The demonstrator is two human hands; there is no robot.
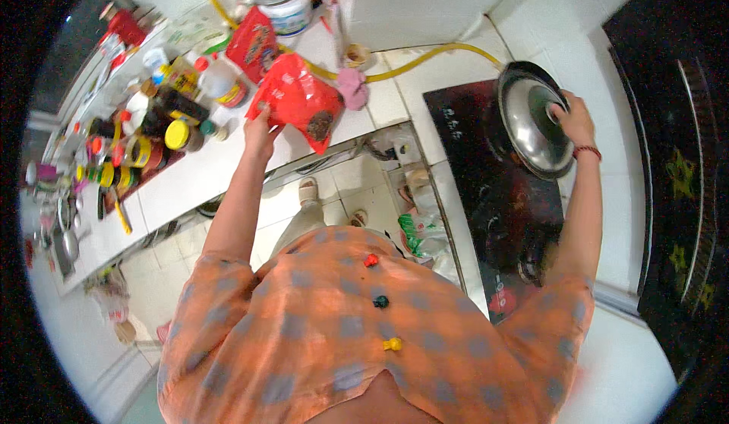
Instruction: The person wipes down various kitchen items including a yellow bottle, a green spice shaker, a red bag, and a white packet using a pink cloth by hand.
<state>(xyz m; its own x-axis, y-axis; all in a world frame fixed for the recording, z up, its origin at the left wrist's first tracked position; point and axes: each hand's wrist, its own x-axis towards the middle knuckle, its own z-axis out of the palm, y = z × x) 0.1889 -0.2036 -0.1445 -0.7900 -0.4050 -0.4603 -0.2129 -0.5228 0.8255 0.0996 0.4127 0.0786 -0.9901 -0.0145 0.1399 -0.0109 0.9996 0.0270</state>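
My left hand (262, 135) grips the edge of a red plastic bag (296, 91) at the counter's front edge. Dark brown contents show through the bag's lower corner. On the right, my right hand (575, 119) holds the knob of a domed metal lid (535, 125). Beneath that lid is a dark wok (510, 74), its rim showing along the far side; what it contains is hidden. The wok is at the far part of a black glass cooktop (472, 196).
Bottles and jars, one a yellow-lidded jar (183, 135), crowd the white counter (211, 187). Behind the red bag are a white tub (283, 2), another red packet (252, 42) and a pink cloth (353, 89). A yellow hose (427, 62) runs along the wall.
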